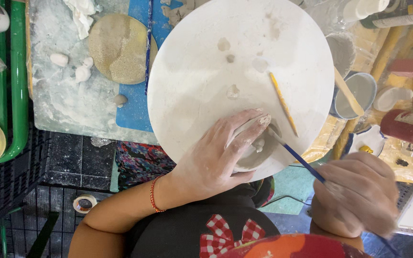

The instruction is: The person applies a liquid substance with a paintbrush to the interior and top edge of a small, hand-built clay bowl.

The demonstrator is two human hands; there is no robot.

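Observation:
My left hand (216,155), coated in pale clay, cups a small grey clay bowl (255,152) at the near edge of a large round white board (201,81). My right hand (357,193) grips a thin blue-handled brush (298,159), whose tip reaches into the bowl. A yellow pencil-like stick (283,102) lies on the board just beyond the bowl. Small clay smears dot the board.
A round tan sponge (120,48) and clay lumps (82,71) lie on a blue-and-white mat at the left. A green tray (17,81) stands far left. Cups of slip with a wooden stick (350,93), jars and a red bottle (409,126) crowd the right. A tape roll (84,203) lies below.

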